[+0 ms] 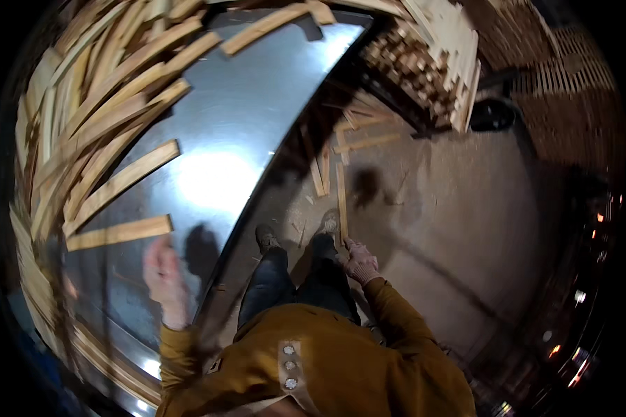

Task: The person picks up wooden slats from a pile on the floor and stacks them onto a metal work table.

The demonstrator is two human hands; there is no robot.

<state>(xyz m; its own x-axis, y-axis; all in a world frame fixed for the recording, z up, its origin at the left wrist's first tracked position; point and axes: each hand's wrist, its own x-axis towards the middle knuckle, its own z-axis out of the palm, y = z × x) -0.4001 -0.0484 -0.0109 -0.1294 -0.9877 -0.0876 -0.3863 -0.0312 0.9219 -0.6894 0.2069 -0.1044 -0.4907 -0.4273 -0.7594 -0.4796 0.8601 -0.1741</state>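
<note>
My left hand [164, 275], blurred by motion, is over the shiny metal table [257, 90], close to the near end of a wooden slat [122, 233]. Whether its fingers touch the slat is unclear. A second slat [129, 182] lies at an angle just beyond it. Low on my right side, my right hand [361, 264] hangs with its fingers loosely apart. A narrow wooden strip [341, 198] appears to lie on the floor and runs up to those fingertips in the view; I see no grip on it.
A large heap of slats [83, 118] covers the table's left and far side. Beyond the table's edge stands a stack of wood pieces [424, 62]. Loose strips [368, 143] lie on the floor [452, 201] ahead of my shoes [329, 222]. More stacked wood [570, 125] is at the far right.
</note>
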